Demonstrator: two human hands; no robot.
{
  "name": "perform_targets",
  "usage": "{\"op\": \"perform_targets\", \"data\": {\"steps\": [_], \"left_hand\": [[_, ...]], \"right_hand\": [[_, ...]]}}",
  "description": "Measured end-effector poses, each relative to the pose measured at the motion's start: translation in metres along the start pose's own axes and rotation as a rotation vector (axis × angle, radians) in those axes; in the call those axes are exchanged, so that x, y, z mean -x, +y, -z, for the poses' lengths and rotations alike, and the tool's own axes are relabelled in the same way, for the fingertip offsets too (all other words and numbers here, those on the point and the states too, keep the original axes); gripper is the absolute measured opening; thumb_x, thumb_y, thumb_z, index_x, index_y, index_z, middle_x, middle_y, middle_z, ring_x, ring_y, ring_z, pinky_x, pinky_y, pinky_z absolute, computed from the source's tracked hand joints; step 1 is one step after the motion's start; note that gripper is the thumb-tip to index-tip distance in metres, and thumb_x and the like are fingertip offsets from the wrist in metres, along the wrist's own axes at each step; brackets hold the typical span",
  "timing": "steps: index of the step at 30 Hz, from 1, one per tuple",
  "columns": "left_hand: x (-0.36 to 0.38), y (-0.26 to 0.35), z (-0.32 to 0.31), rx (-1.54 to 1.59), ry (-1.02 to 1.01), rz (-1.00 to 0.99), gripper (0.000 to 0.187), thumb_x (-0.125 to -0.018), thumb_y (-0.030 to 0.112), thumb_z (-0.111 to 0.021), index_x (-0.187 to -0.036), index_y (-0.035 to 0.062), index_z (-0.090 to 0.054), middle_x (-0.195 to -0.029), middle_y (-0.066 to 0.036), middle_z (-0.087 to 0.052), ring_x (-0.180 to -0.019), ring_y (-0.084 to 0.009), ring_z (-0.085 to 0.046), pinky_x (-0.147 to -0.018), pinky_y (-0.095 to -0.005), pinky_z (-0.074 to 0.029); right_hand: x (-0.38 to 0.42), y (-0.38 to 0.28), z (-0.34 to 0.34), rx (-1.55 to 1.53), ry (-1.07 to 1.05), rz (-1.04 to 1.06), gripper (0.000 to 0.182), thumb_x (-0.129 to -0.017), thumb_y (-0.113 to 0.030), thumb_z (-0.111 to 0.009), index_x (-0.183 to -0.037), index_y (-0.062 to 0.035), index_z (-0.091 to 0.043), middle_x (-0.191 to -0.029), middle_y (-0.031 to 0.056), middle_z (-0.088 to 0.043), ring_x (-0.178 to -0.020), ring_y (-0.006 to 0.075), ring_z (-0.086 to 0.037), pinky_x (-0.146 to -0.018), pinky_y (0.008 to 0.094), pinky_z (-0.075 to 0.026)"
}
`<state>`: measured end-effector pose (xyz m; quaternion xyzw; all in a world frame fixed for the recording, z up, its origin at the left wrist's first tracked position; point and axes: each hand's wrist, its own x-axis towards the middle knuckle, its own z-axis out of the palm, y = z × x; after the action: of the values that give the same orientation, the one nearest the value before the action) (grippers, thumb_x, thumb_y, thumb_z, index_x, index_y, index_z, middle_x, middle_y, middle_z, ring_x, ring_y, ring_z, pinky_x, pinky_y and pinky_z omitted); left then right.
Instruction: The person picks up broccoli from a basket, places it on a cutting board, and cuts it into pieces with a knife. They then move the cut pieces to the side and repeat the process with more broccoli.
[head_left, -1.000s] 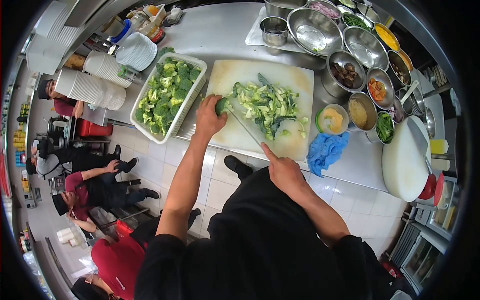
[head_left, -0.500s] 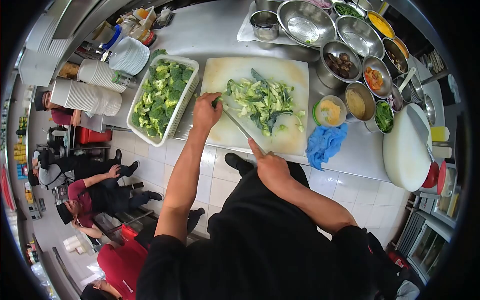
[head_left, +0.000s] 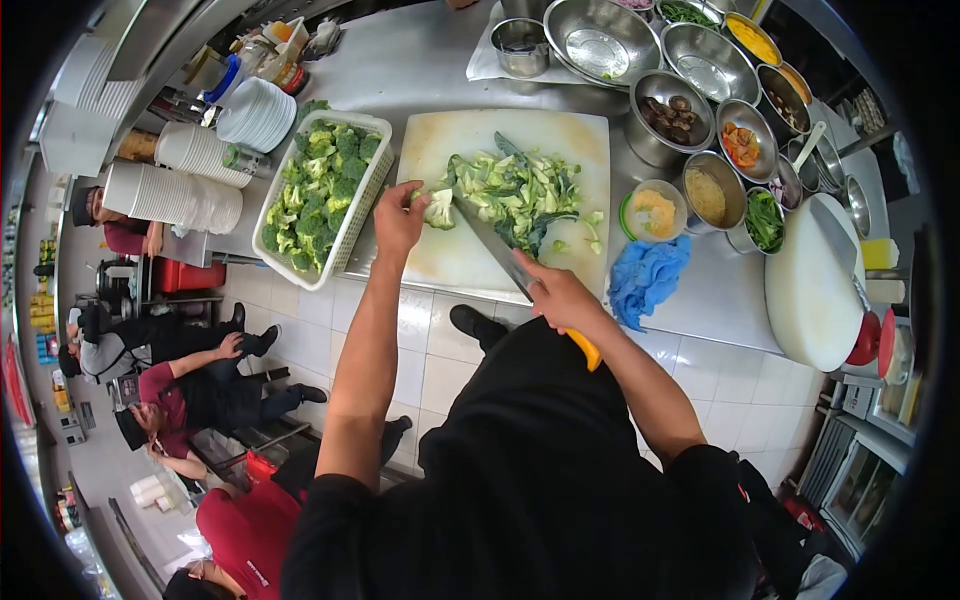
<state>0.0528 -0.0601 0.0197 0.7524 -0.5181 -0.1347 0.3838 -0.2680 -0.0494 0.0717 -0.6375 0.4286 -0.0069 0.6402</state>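
My left hand (head_left: 400, 220) is at the left side of the white cutting board (head_left: 430, 265), its fingers pinched on a pale-cut broccoli floret (head_left: 438, 211). My right hand (head_left: 562, 296) is wrapped round a kitchen knife with a yellow-orange handle (head_left: 583, 351), whose end sticks out below the fist. The knife's broad blade (head_left: 492, 244) slants up and left over the board, its tip close beside the floret. Under and beyond the blade lies a spread heap of broccoli trimmings (head_left: 530, 190), pale stem pieces and dark leaves.
A white basket (head_left: 376, 190) heaped with broccoli florets stands left of the board. To the right are a crumpled blue cloth (head_left: 647, 280), a tub of yellowish paste (head_left: 655, 213) and several steel bowls, one with mushrooms (head_left: 668, 120). Several people (head_left: 205, 395) are behind at left.
The knife has turned so that its blade face and yellow handle now show. My right hand has shifted right and up. The floret at my left fingers has come into clear view.
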Motion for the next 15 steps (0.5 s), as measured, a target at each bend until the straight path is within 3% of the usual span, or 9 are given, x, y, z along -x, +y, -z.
{"op": "perform_targets", "data": {"steps": [2, 3, 4, 5, 6, 8, 11, 15], "left_hand": [[0.004, -0.004, 0.000, 0.061, 0.029, 0.146, 0.030, -0.083, 0.015, -0.078, -0.110, 0.0040, -0.071, -0.085, -0.005, -0.067, -0.068, -0.0128, -0.060, -0.063, -0.0294, -0.052], [0.006, -0.003, -0.001, 0.062, 0.033, 0.153, 0.030, -0.083, 0.015, -0.078, -0.110, 0.0040, -0.071, -0.085, -0.005, -0.067, -0.068, -0.0128, -0.060, -0.063, -0.0294, -0.052], [0.010, -0.002, -0.001, 0.259, 0.055, 0.250, 0.028, -0.085, 0.016, -0.077, -0.109, 0.0022, -0.070, -0.084, -0.005, -0.066, -0.069, -0.0129, -0.060, -0.063, -0.0290, -0.053], [0.013, -0.001, -0.001, 0.457, 0.077, 0.346, 0.027, -0.088, 0.016, -0.075, -0.109, 0.0003, -0.069, -0.084, -0.004, -0.065, -0.069, -0.0130, -0.060, -0.064, -0.0287, -0.054], [0.015, 0.001, 0.000, 0.455, 0.082, 0.351, 0.027, -0.088, 0.016, -0.075, -0.109, 0.0003, -0.069, -0.084, -0.004, -0.065, -0.069, -0.0130, -0.060, -0.064, -0.0287, -0.054], [0.012, 0.008, 0.004, 0.745, 0.067, 0.579, 0.026, -0.092, 0.017, -0.070, -0.110, -0.0019, -0.066, -0.085, -0.004, -0.064, -0.070, -0.0146, -0.061, -0.066, -0.0296, -0.056], [0.013, 0.007, 0.010, 0.872, 0.069, 0.722, 0.026, -0.094, 0.017, -0.068, -0.111, -0.0013, -0.064, -0.084, -0.004, -0.063, -0.072, -0.0145, -0.063, -0.066, -0.0294, -0.057], [0.034, 0.012, 0.019, 0.793, 0.049, 0.615, 0.027, -0.094, 0.016, -0.068, -0.114, -0.0005, -0.062, -0.083, -0.003, -0.064, -0.073, -0.0145, -0.063, -0.066, -0.0296, -0.056]], "right_hand": [[0.013, 0.005, -0.008, 0.010, 0.059, -0.006, 0.059, -0.096, -0.011, -0.044, -0.153, -0.0236, -0.034, -0.065, 0.0176, -0.063, -0.049, 0.0285, -0.060, -0.052, 0.0385, -0.053], [0.018, 0.010, -0.013, 0.104, 0.202, 0.189, 0.060, -0.094, -0.009, -0.046, -0.152, -0.0220, -0.034, -0.065, 0.0190, -0.062, -0.052, 0.0327, -0.061, -0.056, 0.0415, -0.052], [0.022, 0.013, -0.018, 0.195, 0.341, 0.386, 0.062, -0.093, -0.008, -0.047, -0.152, -0.0204, -0.035, -0.065, 0.0205, -0.062, -0.055, 0.0369, -0.061, -0.060, 0.0444, -0.052], [0.024, 0.016, -0.020, 0.098, 0.281, 0.407, 0.064, -0.090, -0.005, -0.050, -0.151, -0.0211, -0.037, -0.067, 0.0242, -0.061, -0.064, 0.0432, -0.061, -0.067, 0.0490, -0.050], [0.024, 0.015, -0.021, 0.098, 0.273, 0.407, 0.064, -0.090, -0.005, -0.050, -0.151, -0.0211, -0.037, -0.067, 0.0242, -0.061, -0.064, 0.0432, -0.061, -0.067, 0.0490, -0.050], [0.023, 0.014, -0.023, 0.137, 0.126, 0.340, 0.064, -0.090, -0.006, -0.051, -0.150, -0.0221, -0.038, -0.069, 0.0258, -0.062, -0.067, 0.0440, -0.063, -0.067, 0.0498, -0.050], [0.019, 0.006, -0.019, 0.282, 0.219, 0.260, 0.062, -0.090, -0.007, -0.051, -0.149, -0.0228, -0.040, -0.069, 0.0266, -0.062, -0.069, 0.0447, -0.063, -0.068, 0.0512, -0.050], [0.019, 0.010, -0.017, 0.258, 0.232, 0.279, 0.061, -0.090, -0.008, -0.053, -0.148, -0.0217, -0.041, -0.070, 0.0271, -0.062, -0.069, 0.0453, -0.063, -0.067, 0.0523, -0.050]]}}
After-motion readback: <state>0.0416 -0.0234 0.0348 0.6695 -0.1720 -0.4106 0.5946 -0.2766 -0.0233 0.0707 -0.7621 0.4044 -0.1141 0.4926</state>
